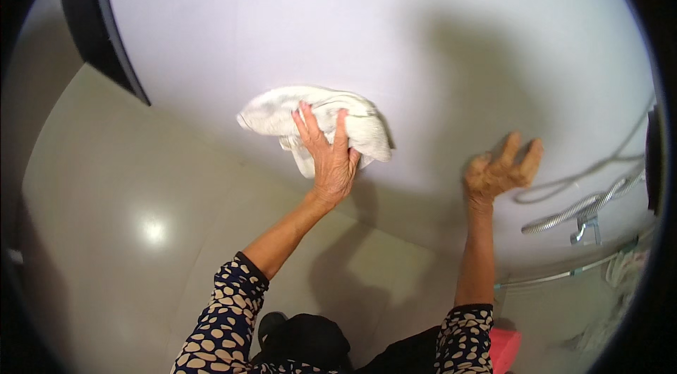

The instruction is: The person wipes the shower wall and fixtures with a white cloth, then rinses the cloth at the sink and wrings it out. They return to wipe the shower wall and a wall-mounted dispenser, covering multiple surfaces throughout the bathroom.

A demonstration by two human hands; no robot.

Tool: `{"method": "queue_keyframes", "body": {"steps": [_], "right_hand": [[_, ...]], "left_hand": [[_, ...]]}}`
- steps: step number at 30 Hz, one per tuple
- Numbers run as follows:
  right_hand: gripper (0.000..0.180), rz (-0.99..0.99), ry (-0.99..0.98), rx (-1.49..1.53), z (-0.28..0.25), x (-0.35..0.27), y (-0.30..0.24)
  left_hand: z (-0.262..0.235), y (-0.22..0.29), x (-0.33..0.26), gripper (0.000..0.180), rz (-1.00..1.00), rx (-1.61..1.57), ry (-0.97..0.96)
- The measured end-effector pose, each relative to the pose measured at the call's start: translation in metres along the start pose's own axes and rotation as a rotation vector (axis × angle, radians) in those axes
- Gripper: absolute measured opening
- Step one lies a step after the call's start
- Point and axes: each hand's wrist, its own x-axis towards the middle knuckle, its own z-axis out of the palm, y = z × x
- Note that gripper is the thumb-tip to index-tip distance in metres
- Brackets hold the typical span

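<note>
A crumpled white cloth (363,127) lies against the pale wall (296,28). My left hand (331,162) presses on it, fingers spread over its folds and thumb along its lower edge. Part of the cloth hangs below the palm. To the right, my right hand (497,176) is raised close to the wall, holding nothing. Its fingers are apart and slightly bent; whether they touch the surface I cannot tell.
A dark-framed panel (113,28) stands at the upper left. On the right are a metal shower hose (564,215) and a chrome tap fitting (585,228). The glossy tiled floor (141,184) spreads below; a pink-red object (505,349) shows beside my right sleeve.
</note>
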Motion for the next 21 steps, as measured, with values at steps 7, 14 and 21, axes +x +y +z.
{"method": "queue_keyframes", "body": {"steps": [7,14,21], "right_hand": [[0.044,0.118,-0.1,0.307,-0.019,-0.04,0.006],[0.044,0.118,-0.311,0.449,-0.089,-0.074,-0.043],[0.043,0.163,-0.505,0.41,-0.137,-0.105,-0.028]], "left_hand": [[0.008,0.061,0.057,0.095,0.368,0.229,-0.01],[0.007,0.103,0.068,0.087,0.539,0.213,-0.074],[0.027,0.108,0.033,0.079,0.986,0.37,-0.405]]}}
